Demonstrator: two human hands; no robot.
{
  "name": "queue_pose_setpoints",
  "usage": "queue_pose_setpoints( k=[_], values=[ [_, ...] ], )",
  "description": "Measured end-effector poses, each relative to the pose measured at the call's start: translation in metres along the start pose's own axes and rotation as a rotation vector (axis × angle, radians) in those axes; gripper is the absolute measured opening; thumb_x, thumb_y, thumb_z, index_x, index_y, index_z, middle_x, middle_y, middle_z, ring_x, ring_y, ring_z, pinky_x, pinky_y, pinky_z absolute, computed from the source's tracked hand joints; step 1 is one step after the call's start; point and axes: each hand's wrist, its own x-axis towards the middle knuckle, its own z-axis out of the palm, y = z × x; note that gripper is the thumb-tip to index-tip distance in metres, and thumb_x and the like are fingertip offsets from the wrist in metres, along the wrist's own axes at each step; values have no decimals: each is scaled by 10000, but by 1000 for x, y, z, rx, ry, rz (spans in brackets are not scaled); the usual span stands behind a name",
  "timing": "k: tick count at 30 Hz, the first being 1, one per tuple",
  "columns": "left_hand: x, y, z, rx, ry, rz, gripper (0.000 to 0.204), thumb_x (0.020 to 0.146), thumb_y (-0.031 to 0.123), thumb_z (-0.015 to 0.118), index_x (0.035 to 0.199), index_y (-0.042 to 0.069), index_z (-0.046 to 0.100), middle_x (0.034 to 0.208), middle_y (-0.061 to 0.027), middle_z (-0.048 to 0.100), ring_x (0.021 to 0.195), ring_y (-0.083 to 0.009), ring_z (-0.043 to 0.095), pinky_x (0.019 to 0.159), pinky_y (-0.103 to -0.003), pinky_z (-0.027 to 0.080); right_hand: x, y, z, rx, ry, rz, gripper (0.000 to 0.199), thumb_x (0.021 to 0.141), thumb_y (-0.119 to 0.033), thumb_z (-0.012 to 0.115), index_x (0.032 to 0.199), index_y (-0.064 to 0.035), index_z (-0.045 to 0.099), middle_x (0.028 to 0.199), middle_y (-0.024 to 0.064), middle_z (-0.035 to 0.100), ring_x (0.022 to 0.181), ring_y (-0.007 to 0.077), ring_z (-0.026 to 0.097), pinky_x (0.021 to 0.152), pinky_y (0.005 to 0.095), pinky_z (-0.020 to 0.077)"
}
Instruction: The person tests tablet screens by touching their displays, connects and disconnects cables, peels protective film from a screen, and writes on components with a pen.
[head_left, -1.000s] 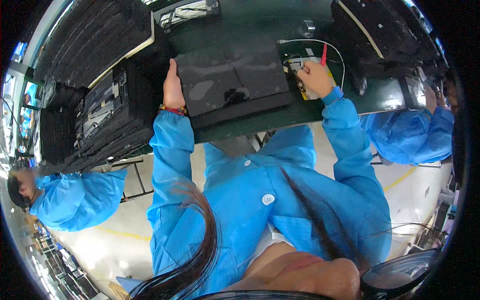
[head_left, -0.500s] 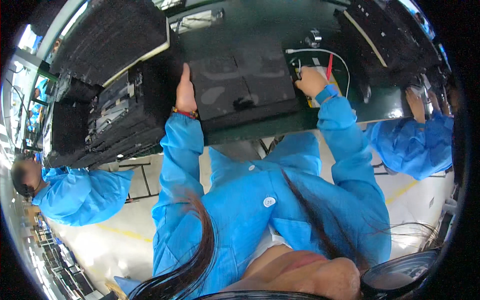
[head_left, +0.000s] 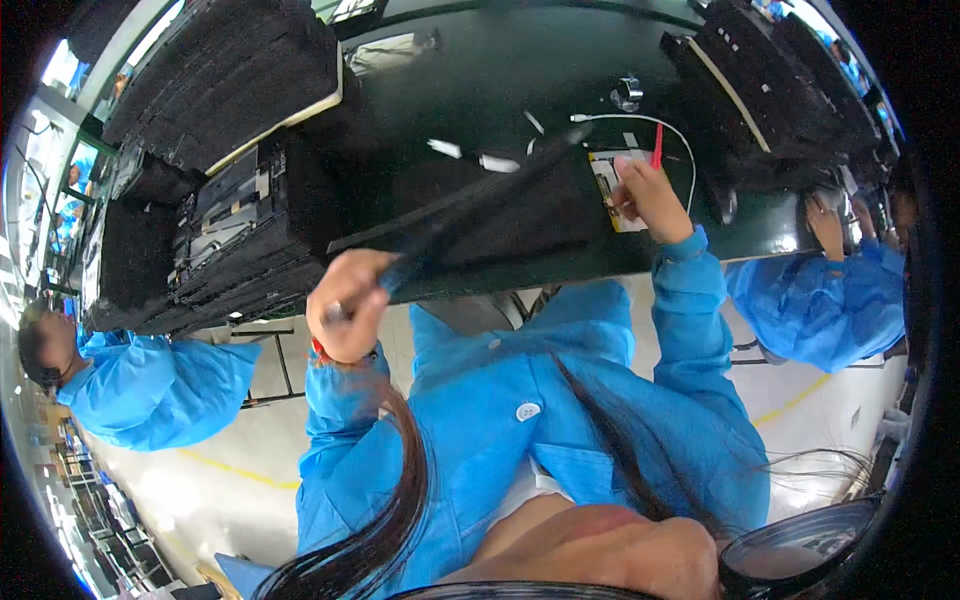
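1. My left hand (head_left: 345, 305) is raised off the counter (head_left: 520, 90), curled tight round the near edge of a thin dark panel (head_left: 470, 200); my fingers are wrapped closed on it.
2. The panel is tilted, its near end up in my grip and its far end slanting toward the middle of the counter, blurred along its length.
3. My right hand (head_left: 650, 195) rests on the counter to the right of the panel, fingers bent down onto a small yellow-edged board (head_left: 610, 180). I cannot tell whether they pinch anything or merely press on it.
4. A red-handled tool (head_left: 657, 148) stands just beside my right hand, touching or nearly touching its upper side.
5. A white cable (head_left: 650, 122) loops round beyond the board, and a small clear fitting (head_left: 627, 92) sits farther back.
6. A few small white pieces (head_left: 470, 155) lie on the dark green counter just past the panel.
7. On my left a stack of black trays (head_left: 230, 230) stands at the counter edge, with a taller black stack (head_left: 220, 75) behind it.
8. Another black stack (head_left: 760, 90) rises at the right end.
9. A person in a blue coat (head_left: 150, 385) sits at my left, and another blue sleeve (head_left: 820, 300) works at my right, its hand (head_left: 828, 222) on the counter edge.
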Motion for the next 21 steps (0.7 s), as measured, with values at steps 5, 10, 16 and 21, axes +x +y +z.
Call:
queue_pose_setpoints(
  k=[5,10,16,21],
  values=[
    [38,5,15,175,-535,552,270,715,96,609,984,84,595,1050,-187,585,898,-292,580,702,-386,464,-12,-33,22,881,-241,-274,224,849,-267,558,802,-61,484,793,55,538,687,168,488,606,240,375],
    [33,-21,18,660,-328,333,375,640,26,595,1007,104,603,1056,-96,582,974,-277,545,816,-409,422,9,-9,24,745,-258,-145,259,802,-225,629,843,-41,453,751,17,455,690,95,435,612,236,365],
    [12,-53,12,884,-479,37,469,571,-65,538,1026,39,585,1009,-84,580,970,-268,531,851,-396,406,31,11,48,197,-21,-327,318,811,-272,626,856,-14,444,735,101,519,695,198,511,615,327,410],
    [5,-58,15,1001,-391,-106,434,656,-69,493,1063,57,576,1093,-109,540,983,-306,516,878,-380,410,43,17,16,-205,310,-435,221,823,-189,576,871,-15,448,744,216,570,712,391,571,614,440,445]
  ],
)
